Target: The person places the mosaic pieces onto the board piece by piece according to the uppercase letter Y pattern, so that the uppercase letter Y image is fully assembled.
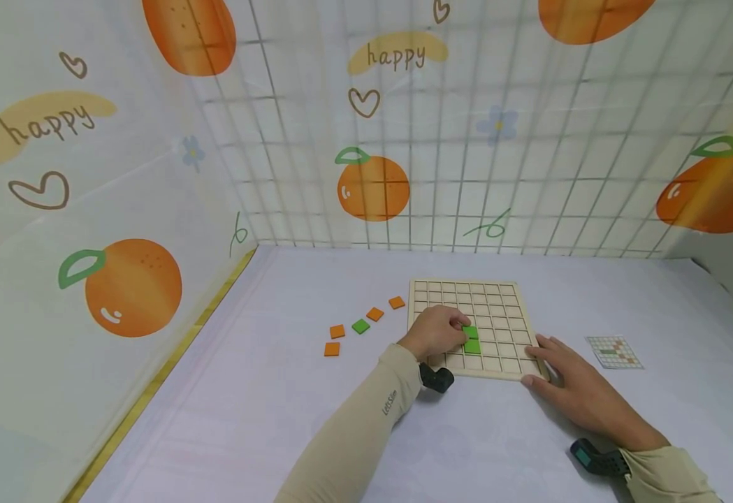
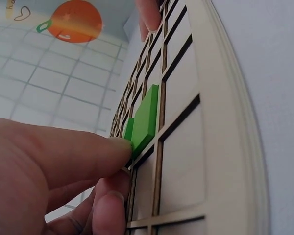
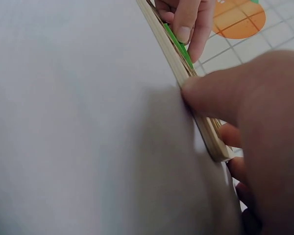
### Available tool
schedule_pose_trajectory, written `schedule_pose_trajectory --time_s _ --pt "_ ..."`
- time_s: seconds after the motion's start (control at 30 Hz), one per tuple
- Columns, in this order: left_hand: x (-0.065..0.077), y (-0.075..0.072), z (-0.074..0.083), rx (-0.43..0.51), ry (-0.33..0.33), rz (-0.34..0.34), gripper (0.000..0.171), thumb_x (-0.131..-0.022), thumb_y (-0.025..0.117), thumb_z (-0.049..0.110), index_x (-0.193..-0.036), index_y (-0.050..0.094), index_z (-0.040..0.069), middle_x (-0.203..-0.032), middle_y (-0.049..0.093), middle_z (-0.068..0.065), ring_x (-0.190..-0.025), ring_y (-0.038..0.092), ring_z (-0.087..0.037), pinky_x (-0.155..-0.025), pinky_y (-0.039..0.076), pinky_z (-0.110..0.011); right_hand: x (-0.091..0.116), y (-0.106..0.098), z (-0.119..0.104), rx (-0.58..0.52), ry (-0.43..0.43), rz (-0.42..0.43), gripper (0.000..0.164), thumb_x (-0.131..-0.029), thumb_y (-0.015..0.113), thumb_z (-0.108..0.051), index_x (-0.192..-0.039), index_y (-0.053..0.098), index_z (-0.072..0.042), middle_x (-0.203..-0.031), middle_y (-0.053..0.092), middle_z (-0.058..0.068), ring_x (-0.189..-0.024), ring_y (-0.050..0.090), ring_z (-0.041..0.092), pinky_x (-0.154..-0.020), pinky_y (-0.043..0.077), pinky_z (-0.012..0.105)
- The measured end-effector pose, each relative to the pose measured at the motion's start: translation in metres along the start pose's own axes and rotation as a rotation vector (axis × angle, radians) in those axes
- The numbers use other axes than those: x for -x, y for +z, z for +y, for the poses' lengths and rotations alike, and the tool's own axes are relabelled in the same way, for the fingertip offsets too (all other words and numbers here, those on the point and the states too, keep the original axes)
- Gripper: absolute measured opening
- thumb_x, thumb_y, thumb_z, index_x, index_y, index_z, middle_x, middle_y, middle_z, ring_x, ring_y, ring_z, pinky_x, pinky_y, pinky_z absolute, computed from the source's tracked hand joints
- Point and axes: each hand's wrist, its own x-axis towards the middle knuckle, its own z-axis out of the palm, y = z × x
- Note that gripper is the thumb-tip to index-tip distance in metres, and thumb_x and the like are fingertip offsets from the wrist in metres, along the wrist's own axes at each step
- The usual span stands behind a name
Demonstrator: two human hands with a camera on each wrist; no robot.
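A wooden grid board [image 1: 501, 307] lies flat on the table, with two green square tiles [image 1: 472, 346] side by side in its cells. My left hand [image 1: 437, 330] is over the left part of the board. In the left wrist view, its thumb [image 2: 105, 154] and curled fingers pinch at the end of the green tiles; the exact contact on the farther tile is partly hidden. At the board's near right corner, my right hand [image 1: 576, 384] holds the frame. Its thumb [image 3: 206, 95] presses the front edge while the other fingers reach round the right side.
Left of the board, several orange tiles [image 1: 337, 331] and one green tile [image 1: 360, 326] lie in a loose slanting row. A small card with a printed coloured grid [image 1: 614, 352] lies to the right. A patterned curtain [image 1: 454, 154] hangs behind the white-covered table [image 1: 215, 419].
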Motion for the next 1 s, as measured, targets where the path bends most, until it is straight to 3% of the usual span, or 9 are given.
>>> schedule_pose_trajectory --time_s 0.77,1.0 --pt "-0.0006 0.0003 -0.0059 0.018 0.018 0.003 0.023 -0.089 0.073 0.020 -0.112 0.076 0.021 -0.088 0.061 0.013 -0.083 0.054 -0.006 -0.073 0.046 -0.024 0.0002 -0.0001 0.0013 -0.011 -0.016 0.002 0.078 -0.094 0.063 -0.055 -0.145 0.048 0.001 -0.157 0.028 0.029 -0.144 0.018 0.052 -0.107 0.019 0.070" --pt "0.0016 -0.0019 -0.0074 0.072 0.020 0.004 0.023 -0.091 0.071 0.021 -0.113 0.076 0.021 -0.091 0.062 0.014 -0.086 0.056 -0.005 -0.077 0.047 -0.025 0.0012 0.0000 0.0011 -0.013 -0.023 0.008 0.078 -0.094 0.063 -0.055 -0.145 0.048 0.002 -0.157 0.028 0.029 -0.144 0.018 0.052 -0.107 0.020 0.070"
